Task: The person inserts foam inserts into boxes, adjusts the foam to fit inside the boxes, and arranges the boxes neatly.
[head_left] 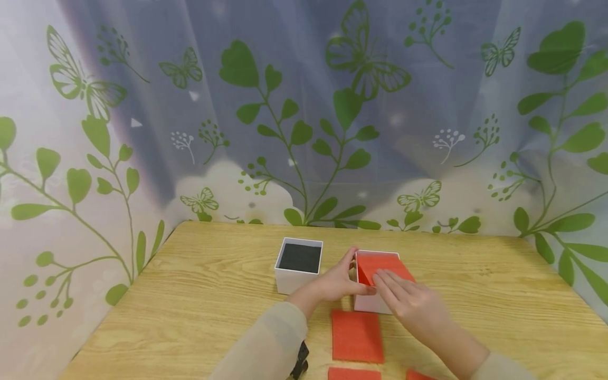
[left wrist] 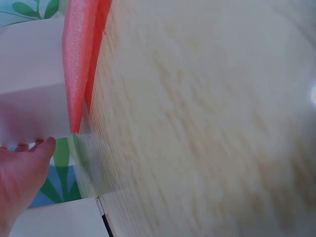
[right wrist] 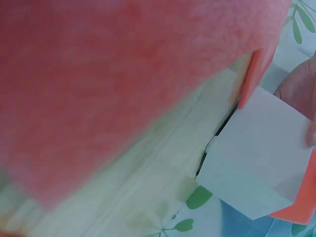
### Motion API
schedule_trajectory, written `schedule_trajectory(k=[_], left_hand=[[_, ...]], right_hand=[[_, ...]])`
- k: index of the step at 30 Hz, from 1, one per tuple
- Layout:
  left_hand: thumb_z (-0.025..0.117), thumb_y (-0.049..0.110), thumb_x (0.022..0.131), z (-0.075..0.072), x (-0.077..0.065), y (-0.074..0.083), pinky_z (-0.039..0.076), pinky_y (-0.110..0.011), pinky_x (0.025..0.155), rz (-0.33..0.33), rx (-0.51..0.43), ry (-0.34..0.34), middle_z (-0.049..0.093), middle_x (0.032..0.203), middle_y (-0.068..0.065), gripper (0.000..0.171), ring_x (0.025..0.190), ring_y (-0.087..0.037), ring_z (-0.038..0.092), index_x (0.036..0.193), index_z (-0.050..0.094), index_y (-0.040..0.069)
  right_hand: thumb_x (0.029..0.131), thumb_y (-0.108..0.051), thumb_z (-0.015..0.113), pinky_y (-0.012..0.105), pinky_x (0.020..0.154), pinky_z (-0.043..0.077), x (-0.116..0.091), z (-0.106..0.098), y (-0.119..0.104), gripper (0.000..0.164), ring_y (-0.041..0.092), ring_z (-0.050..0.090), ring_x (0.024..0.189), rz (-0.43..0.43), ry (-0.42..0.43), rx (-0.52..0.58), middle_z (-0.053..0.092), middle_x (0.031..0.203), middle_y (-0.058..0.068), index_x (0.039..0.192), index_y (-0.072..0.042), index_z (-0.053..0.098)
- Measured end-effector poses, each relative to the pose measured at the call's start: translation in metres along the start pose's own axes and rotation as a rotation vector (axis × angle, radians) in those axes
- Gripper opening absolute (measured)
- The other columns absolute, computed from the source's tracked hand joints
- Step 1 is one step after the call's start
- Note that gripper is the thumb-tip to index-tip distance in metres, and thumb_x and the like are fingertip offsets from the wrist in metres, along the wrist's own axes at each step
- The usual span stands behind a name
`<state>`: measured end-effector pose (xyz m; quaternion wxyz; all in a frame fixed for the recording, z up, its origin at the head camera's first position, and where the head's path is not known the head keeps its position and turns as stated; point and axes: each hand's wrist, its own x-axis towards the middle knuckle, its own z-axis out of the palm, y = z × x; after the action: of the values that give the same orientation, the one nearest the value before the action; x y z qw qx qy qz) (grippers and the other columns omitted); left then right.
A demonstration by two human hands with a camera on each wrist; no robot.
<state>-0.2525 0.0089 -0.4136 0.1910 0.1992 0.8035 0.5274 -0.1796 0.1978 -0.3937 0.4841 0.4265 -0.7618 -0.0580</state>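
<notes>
My left hand [head_left: 339,279] grips a white box [head_left: 375,303] at its left side, thumb along the front rim and fingers at the back left corner. Over this box's opening slants a red square sheet [head_left: 387,264] that sticks out past the right wall. The extended fingers of my right hand [head_left: 418,306] lie on the sheet near the front rim; its thumb is hidden. In the left wrist view, the left hand [left wrist: 22,177] shows against the box [left wrist: 34,74]. The right wrist view has the box [right wrist: 261,143] and the left hand [right wrist: 298,91] at its right.
To the left stands a second white box [head_left: 292,282] with a dark filling [head_left: 300,257]. Red squares lie in front on the wooden table [head_left: 214,295]: one square [head_left: 357,336] close to the box, others cut by the lower edge. A patterned curtain [head_left: 304,105] hangs behind.
</notes>
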Motion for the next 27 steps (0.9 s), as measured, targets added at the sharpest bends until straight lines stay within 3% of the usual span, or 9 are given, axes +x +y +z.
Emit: schedule_trajectory(k=[9,17,27], left_hand=[[0.077,0.03,0.075,0.0,0.0,0.0,0.029,-0.046,0.104,0.016,-0.008,-0.002,0.029,0.147,-0.005,0.102,0.134,-0.025,0.028,0.15,0.008,0.022],[0.073,0.024,0.078,0.0,0.001,-0.002,0.029,-0.043,0.105,0.035,-0.019,-0.017,0.026,0.149,-0.005,0.099,0.135,-0.023,0.026,0.151,0.005,0.02],[0.073,0.024,0.079,-0.001,0.0,-0.002,0.032,-0.039,0.103,0.06,-0.006,-0.016,0.034,0.142,-0.002,0.099,0.133,-0.022,0.03,0.15,0.005,0.017]], right_hand=[[0.103,-0.005,0.019,0.036,0.053,0.053,0.005,0.009,-0.001,0.051,0.029,0.068,0.078,0.02,0.024,0.018,0.069,0.095,0.018,0.1,0.006,0.068],[0.104,-0.007,0.015,0.036,0.053,0.053,0.008,0.01,-0.004,0.054,0.029,0.068,0.078,0.042,-0.022,0.022,0.069,0.094,0.019,0.099,0.008,0.067],[0.104,-0.008,0.013,0.035,0.054,0.053,0.012,0.013,-0.008,0.058,0.026,0.068,0.078,0.052,-0.062,0.016,0.069,0.093,0.017,0.098,0.007,0.068]])
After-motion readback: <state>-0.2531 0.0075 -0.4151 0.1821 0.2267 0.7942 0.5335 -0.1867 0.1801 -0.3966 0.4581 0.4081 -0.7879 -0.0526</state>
